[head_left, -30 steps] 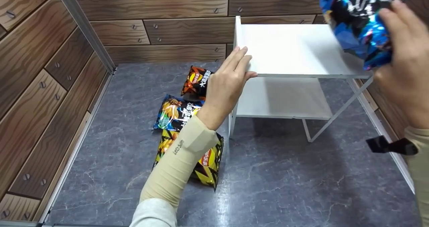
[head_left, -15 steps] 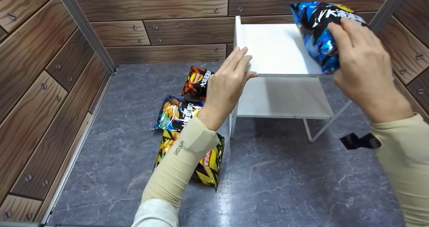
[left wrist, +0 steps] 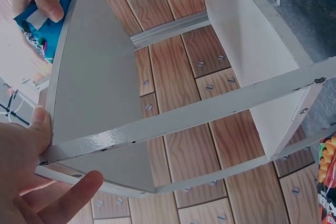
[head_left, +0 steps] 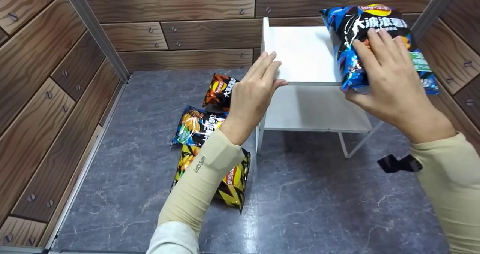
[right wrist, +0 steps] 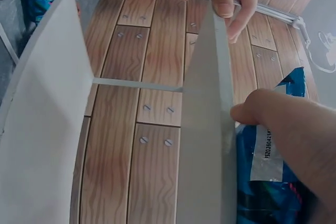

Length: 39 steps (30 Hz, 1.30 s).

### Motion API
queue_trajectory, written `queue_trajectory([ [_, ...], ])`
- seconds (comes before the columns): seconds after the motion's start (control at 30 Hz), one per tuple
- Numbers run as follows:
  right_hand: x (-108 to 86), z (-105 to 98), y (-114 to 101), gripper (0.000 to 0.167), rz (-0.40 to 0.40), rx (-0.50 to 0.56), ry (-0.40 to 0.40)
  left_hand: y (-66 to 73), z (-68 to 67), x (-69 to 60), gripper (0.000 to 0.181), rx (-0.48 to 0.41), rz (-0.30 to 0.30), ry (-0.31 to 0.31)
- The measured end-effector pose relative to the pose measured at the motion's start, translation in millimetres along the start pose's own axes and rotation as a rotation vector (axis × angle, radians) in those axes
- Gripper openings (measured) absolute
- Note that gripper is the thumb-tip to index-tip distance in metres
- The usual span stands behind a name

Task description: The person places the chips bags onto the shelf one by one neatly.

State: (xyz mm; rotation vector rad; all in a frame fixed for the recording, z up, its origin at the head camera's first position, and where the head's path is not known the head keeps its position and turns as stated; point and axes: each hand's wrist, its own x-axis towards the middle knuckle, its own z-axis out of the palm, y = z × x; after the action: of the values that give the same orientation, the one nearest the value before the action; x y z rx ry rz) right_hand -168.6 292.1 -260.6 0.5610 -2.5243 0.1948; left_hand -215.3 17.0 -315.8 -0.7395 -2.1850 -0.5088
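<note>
A blue-and-black bag of potato chips [head_left: 386, 23] lies over the right part of the white two-tier table's top [head_left: 303, 55]. My right hand [head_left: 393, 78] holds it, fingers spread across its face and thumb at its near end. In the right wrist view that thumb is by the table edge, with the bag [right wrist: 268, 153] beside it. My left hand [head_left: 255, 93] holds the table's front left corner. Its fingers lie over the raised side rim, its thumb at the front edge. The left wrist view shows the thumb of the left hand [left wrist: 37, 171] at that corner.
On the floor left of the table lie an orange-and-black chip bag [head_left: 219, 91], a blue one [head_left: 193, 126] and a yellow-and-black one [head_left: 236, 186], partly behind my left arm. The table has a lower shelf [head_left: 318, 111]. Wood-patterned walls [head_left: 206, 33] surround the grey floor [head_left: 123, 179].
My right hand has brought the blue chip bag in from the right and down over the tabletop, turning its front face upward. My left hand stays at the table corner.
</note>
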Motion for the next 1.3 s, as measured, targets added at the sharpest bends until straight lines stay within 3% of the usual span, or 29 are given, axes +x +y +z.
queue_trajectory([
  [0.23,0.3,10,2,0.096,-0.039,0.019,0.07,-1.3,0.2,-1.6,0.045,0.004,-0.002,0.008],
  [0.57,9.5,16,4,0.093,-0.011,-0.009,0.05,-2.6,1.1,-3.5,0.045,-0.002,-0.012,0.017],
  [0.83,0.4,10,12,0.091,-0.112,0.093,0.2,-1.1,0.4,-4.4,0.044,-0.009,-0.019,0.006],
  [1.1,-28.0,-8,38,0.116,0.063,0.012,0.144,0.5,-0.8,-1.6,0.045,-0.013,-0.008,0.009],
  [1.3,-50.1,-2,53,0.102,0.244,0.091,0.114,0.5,-0.3,-0.5,0.045,-0.018,0.0,0.001],
])
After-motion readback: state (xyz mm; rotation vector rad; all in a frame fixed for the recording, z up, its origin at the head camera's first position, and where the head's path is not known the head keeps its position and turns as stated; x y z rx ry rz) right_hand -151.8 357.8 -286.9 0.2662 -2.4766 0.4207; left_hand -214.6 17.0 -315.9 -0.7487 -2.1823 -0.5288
